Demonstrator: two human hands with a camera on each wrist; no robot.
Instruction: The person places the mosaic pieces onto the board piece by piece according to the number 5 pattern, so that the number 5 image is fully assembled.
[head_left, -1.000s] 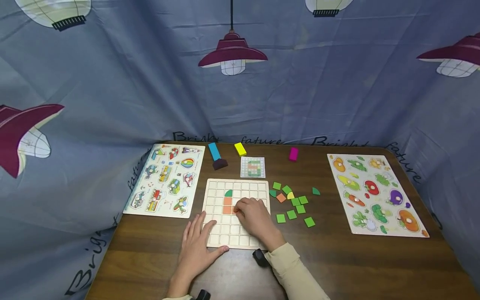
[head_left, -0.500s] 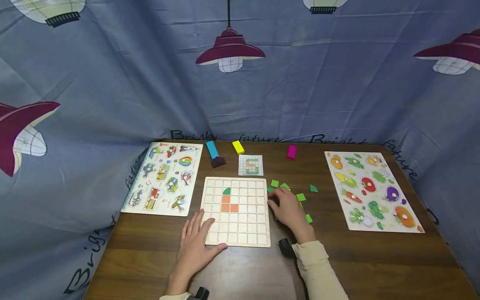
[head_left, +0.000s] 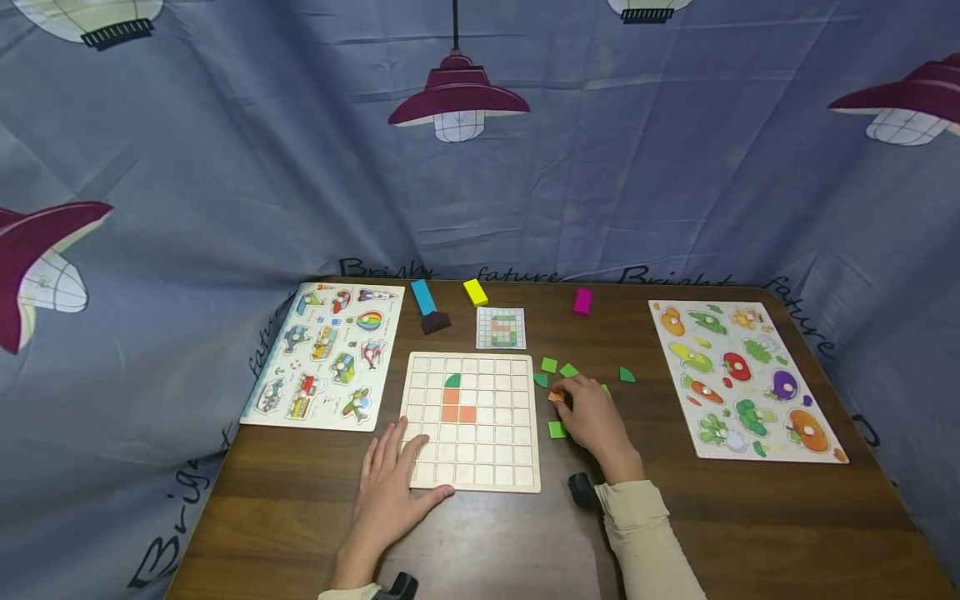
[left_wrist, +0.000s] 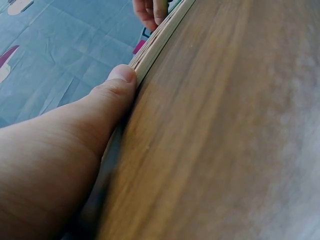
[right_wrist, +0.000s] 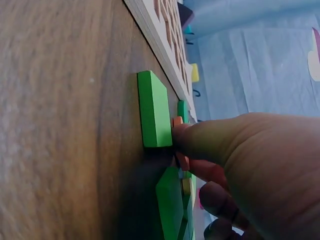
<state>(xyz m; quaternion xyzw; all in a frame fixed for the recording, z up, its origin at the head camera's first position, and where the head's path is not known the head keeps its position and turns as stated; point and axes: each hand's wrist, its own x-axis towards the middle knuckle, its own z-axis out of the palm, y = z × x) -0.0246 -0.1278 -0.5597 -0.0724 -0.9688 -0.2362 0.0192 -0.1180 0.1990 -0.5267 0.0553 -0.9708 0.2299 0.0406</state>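
Observation:
A wooden grid board [head_left: 498, 454] lies mid-table, with a green quarter-round tile [head_left: 452, 381] and three orange square tiles [head_left: 450, 397] in its cells. My left hand [head_left: 390, 500] rests at its lower left corner, fingers extended, thumb [left_wrist: 122, 75] against the near edge. To the right of the board, my right hand [head_left: 596, 421] pinches another orange square tile [head_left: 556, 397] between thumb and fingers, low over the table. Around it lie green square tiles [right_wrist: 157, 112] and a green quarter-round tile [head_left: 541, 380]. The hand hides part of this pile.
Behind the board lies a small pattern card [head_left: 501, 328]. Blue [head_left: 423, 297], yellow [head_left: 476, 292], dark [head_left: 435, 322] and magenta blocks [head_left: 582, 302] stand near the back edge. A vehicle puzzle board [head_left: 322, 358] is at left, a vegetable puzzle board [head_left: 746, 383] at right.
My right hand has left an orange tile on the grid board and moved right to the loose tiles, where it has taken hold of another orange tile. The left hand stays put.

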